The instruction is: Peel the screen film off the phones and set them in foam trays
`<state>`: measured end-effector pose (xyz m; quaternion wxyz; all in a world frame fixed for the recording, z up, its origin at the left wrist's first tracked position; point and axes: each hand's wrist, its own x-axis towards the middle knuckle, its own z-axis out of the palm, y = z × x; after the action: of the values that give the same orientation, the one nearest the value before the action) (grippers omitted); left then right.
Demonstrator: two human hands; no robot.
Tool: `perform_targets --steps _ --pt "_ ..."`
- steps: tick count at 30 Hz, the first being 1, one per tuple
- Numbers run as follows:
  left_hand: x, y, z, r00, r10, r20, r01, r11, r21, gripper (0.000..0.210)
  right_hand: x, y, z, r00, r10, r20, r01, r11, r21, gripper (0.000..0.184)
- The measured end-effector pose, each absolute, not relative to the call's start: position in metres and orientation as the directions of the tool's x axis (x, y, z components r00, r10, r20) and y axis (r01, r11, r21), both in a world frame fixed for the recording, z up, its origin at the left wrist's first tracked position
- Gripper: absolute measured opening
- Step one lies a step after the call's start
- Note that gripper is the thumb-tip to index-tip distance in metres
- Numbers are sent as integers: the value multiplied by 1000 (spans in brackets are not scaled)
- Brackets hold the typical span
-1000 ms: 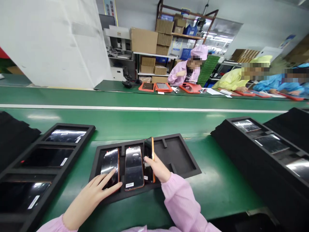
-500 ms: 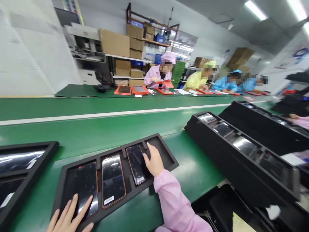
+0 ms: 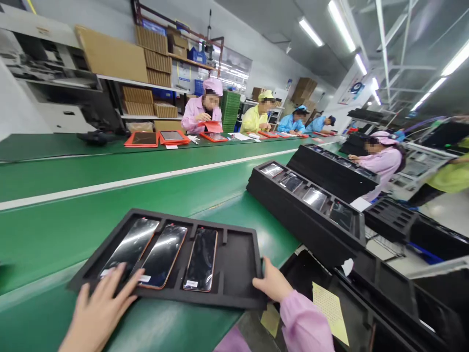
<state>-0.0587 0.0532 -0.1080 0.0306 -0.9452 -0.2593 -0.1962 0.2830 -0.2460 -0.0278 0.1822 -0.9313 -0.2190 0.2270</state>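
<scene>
A black tray (image 3: 238,302) lies at a slant on the green bench in front of me. Three dark-screened smartphones sit in separate compartments: a left phone (image 3: 136,239), a middle phone (image 3: 165,254) and a right phone (image 3: 201,259), with small white labels at their near ends. In the rightmost compartment the black floor shows. My left hand (image 3: 104,300) has its fingers spread over the tray's near left edge, fingertips at the lower ends of the left and middle phones. My right hand (image 3: 273,282) grips the tray's right edge, thumb on top, other fingers partly hidden beyond the rim.
To the right stands a stack of black trays (image 3: 293,215) with phones in the top one, and another stack (image 3: 330,171) behind. Yellow paper (image 3: 331,310) lies at lower right. Across the green bench (image 3: 110,200) several co-workers sit with orange-framed items.
My right hand has left the right phone and taken hold of the tray's right edge. The tray has turned, its right end nearer me. The view has swung right.
</scene>
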Motion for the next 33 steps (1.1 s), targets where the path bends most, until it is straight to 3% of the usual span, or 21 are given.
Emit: perform_targets --steps 3,6,12,15,25,33 --pt "17 37 -101 856 378 353 406 -914 -6 55 283 -304 -42 848 348 -400 99 -845 -525 65" --pt "91 10 -87 924 272 267 269 -962 48 56 293 -351 -57 895 194 -401 -142 -730 -669 48" --pt "204 -47 -69 968 148 202 93 -961 261 59 308 -401 -76 957 -219 -189 -279 -518 -809 80" --pt "246 -56 -70 970 121 213 55 -955 292 62 309 -405 -85 930 -342 -136 -279 -414 -866 89" --pt "282 -55 -88 903 347 255 262 -912 314 77 318 -396 -105 886 -419 -197 -286 -159 -945 98" --pt "287 -39 -100 920 322 222 233 -907 350 79 325 -373 -111 899 -431 -71 -212 -288 -934 96"
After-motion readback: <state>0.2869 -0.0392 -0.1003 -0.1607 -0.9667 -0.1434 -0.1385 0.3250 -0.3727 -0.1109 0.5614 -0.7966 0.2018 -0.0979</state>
